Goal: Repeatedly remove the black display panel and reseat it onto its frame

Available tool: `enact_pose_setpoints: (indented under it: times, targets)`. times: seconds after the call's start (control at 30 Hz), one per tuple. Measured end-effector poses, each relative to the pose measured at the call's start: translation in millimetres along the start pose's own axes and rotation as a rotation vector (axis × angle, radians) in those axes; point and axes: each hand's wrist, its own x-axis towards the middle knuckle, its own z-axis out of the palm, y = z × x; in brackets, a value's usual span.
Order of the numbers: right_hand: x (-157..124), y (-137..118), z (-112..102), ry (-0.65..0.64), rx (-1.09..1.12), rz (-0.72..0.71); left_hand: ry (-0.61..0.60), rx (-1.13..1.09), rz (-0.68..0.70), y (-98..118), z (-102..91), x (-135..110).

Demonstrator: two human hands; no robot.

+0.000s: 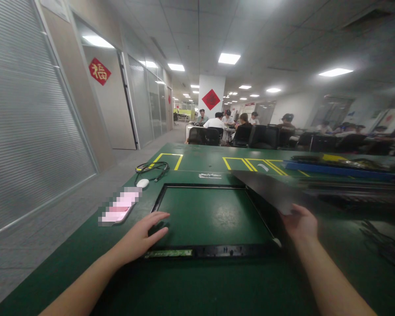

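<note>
A black rectangular frame (232, 251) lies flat on the green table (210, 285), with the tabletop showing through its middle. Part of a green circuit board (169, 253) runs along the near bar, at its left. At the frame's left side is my left hand (148, 235), thumb and fingers apart, holding nothing. My right hand (301, 223) grips the edge of a thin dark panel (270, 188). That panel is tilted up over the frame's right side and hides part of it. Motion blurs the panel's right part.
Left of the frame are a blurred-out pink phone-like object (120, 206), a white mouse (142, 183) and a coiled black cable (153, 168). A blue tray-like strip (335, 170) holds parts at the right. More cables (388, 245) lie near the right edge. People (215, 123) sit farther back.
</note>
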Motion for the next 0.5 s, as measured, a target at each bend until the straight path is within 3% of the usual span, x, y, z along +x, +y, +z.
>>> enact_pose_setpoints:
  times: [0.2, 0.37, 0.5]
  targets:
    - [-21.5, 0.4, 14.8, -0.056, -0.018, -0.025, 0.110, -0.148, -0.107, -4.8, 0.4, 2.9]
    - [-22.8, -1.1, 8.8, -0.024, -0.043, 0.065, 0.177, -0.462, -0.252, -9.5, 1.7, 5.6]
    - [-16.6, 0.7, -0.8, -0.009, -0.096, 0.043, 0.221, -0.801, -0.384, 3.0, -2.7, 6.7]
